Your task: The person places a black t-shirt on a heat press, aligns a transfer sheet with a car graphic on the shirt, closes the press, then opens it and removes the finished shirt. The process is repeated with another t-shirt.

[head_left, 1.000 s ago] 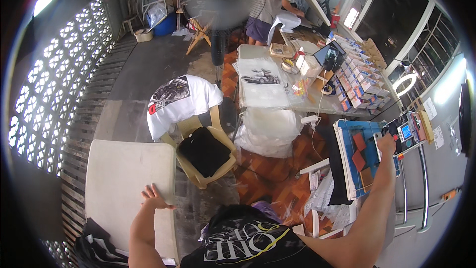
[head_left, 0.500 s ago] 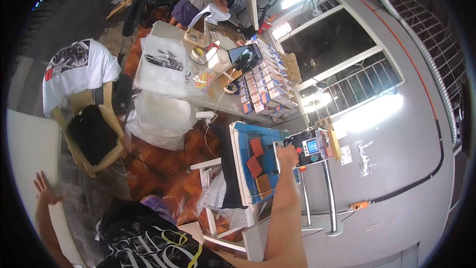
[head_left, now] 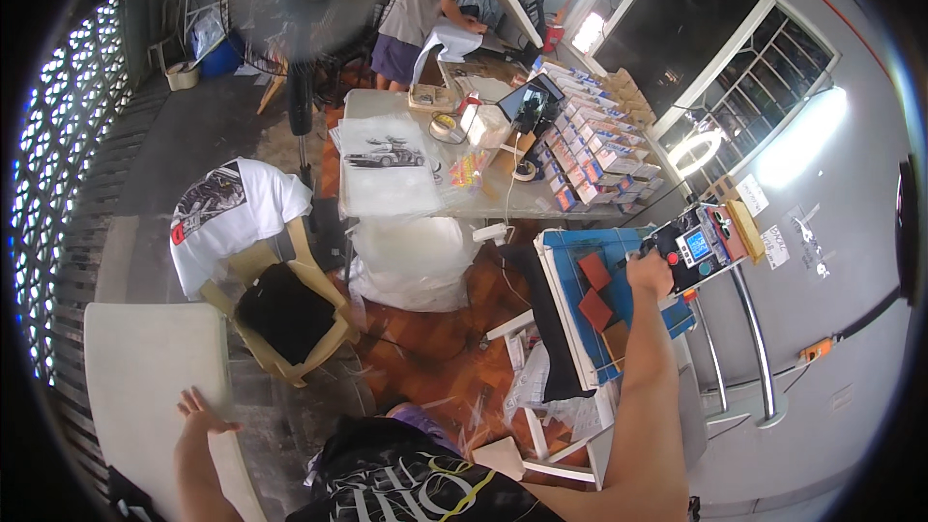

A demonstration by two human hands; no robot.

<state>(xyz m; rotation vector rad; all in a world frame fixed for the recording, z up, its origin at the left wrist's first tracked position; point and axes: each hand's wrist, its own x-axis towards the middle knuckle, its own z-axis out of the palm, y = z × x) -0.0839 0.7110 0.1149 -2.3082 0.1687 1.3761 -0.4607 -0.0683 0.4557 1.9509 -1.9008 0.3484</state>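
At the right, my right hand is closed on the black handle of a heat press, just beside its control box with a lit blue screen and round buttons. Under that arm lies the press's blue bed, with reddish-brown square pads on it and a black cloth hanging from its near-left side. My left hand is open, fingers spread and holding nothing, at a white tabletop; whether it touches the top I cannot tell.
A white printed T-shirt drapes over a cream plastic chair with black cloth on its seat. Beyond, a table bears printed sheets, tape rolls, a tablet and stacked small boxes. A standing fan and another person are farther back.
The view has swung left, so everything sits farther right in it and more of the fan shows. My right hand stays on the handle; my left hand stays spread by the white tabletop.
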